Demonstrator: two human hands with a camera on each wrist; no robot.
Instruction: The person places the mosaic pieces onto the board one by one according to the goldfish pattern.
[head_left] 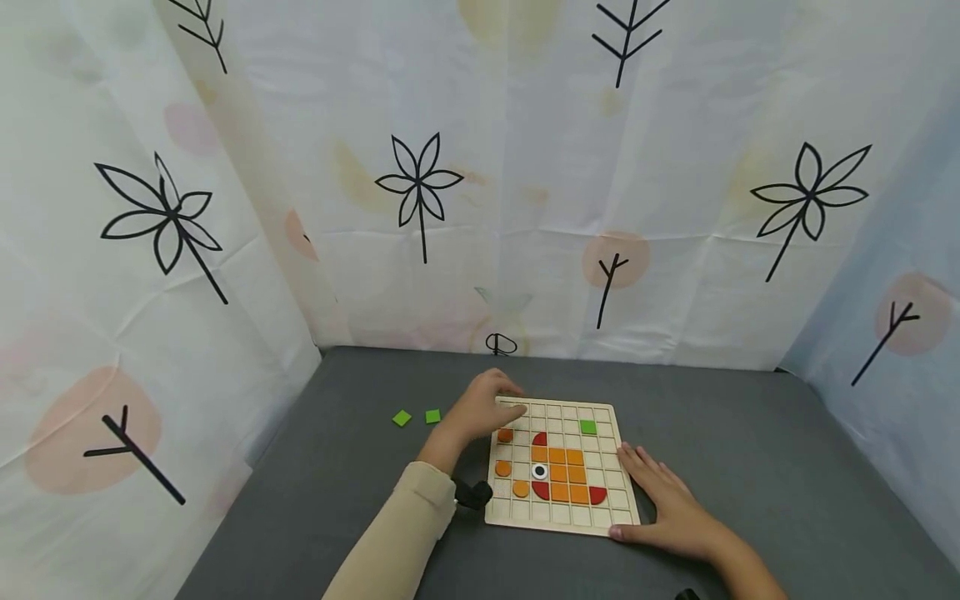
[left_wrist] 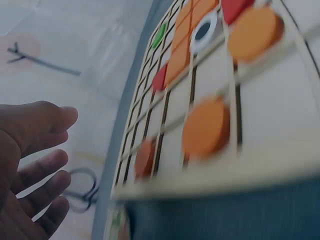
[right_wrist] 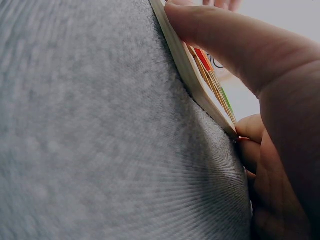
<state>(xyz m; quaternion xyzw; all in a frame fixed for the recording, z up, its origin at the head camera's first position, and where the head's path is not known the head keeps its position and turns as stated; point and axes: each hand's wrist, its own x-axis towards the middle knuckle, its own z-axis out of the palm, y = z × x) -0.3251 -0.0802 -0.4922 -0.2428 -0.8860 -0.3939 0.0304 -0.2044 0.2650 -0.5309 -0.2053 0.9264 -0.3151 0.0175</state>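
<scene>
A pale wooden grid board (head_left: 561,515) lies on the grey surface. Orange squares (head_left: 557,472), red rounded pieces (head_left: 597,496), a white piece with a black dot (head_left: 539,472), orange discs (head_left: 503,468) and one green square (head_left: 588,427) sit in its cells. My left hand (head_left: 480,410) hovers over the far left corner. In the left wrist view its fingers (left_wrist: 56,162) are spread apart and nothing shows between them. My right hand (head_left: 671,508) holds the near right corner, thumb (right_wrist: 220,30) on the near edge and fingers along the right side.
Two loose green squares (head_left: 402,418) lie on the grey table (head_left: 360,383) left of the board. A pale printed cloth (head_left: 517,292) hangs behind the table and along both sides. A black object (head_left: 474,495) is at my left wrist, beside the board's left edge.
</scene>
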